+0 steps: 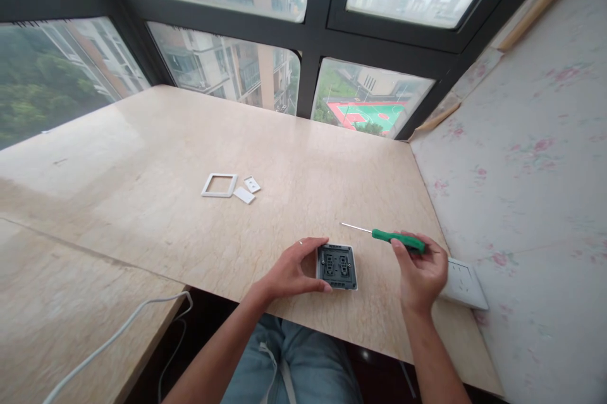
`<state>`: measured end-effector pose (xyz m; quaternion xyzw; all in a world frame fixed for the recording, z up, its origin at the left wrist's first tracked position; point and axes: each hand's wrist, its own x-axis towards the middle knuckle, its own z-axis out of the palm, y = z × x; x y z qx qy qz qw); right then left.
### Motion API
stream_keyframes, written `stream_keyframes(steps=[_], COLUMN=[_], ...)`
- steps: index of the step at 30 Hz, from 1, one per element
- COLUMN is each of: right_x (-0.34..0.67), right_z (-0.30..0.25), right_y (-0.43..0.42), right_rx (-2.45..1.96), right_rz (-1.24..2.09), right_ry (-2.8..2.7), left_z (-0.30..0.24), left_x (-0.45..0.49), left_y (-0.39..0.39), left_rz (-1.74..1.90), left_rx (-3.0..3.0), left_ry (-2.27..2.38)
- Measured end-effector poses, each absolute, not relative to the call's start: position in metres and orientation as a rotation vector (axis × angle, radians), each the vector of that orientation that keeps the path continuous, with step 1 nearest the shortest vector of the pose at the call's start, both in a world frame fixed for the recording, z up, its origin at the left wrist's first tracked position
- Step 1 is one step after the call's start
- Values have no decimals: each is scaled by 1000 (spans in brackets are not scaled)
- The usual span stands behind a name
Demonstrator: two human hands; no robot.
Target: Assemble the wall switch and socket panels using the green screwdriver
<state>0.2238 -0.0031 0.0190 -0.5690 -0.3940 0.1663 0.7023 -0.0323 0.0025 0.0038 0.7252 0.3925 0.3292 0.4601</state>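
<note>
Near the front edge of the stone-look counter is a square wall switch body, its dark inner face with two rocker mechanisms turned up and a white rim around it. My left hand grips it from the left, thumb at the lower edge and fingers at the upper edge. A screwdriver with a green handle and thin metal shaft is held in my right hand, right of the switch body. Its shaft points left, and the tip is apart from the switch body.
A white switch frame and two small white rocker covers lie on the counter ahead to the left. At right, a white socket panel is by the flowered wall. A white cable crosses the lower left. Windows stand behind the counter.
</note>
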Motion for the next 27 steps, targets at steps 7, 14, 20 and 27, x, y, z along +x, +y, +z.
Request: stream_keyframes(steps=[7,14,20,27], right_x=[195,167,159,155], right_z=[86,100,90,90], right_y=[-11,-26,-28,-28], right_rx=[-994,-883,-915,-934], right_rz=[379,636,687,700], right_ry=[-950,-1235,-1289,-1308], left_z=[2,1,1,1], left_x=[-32,-31,-31,-30], left_y=[2,1,0,1], left_rz=[821,838,829,827], left_rx=[1741,1715,1726,1751], left_ry=[961,958,971,1001])
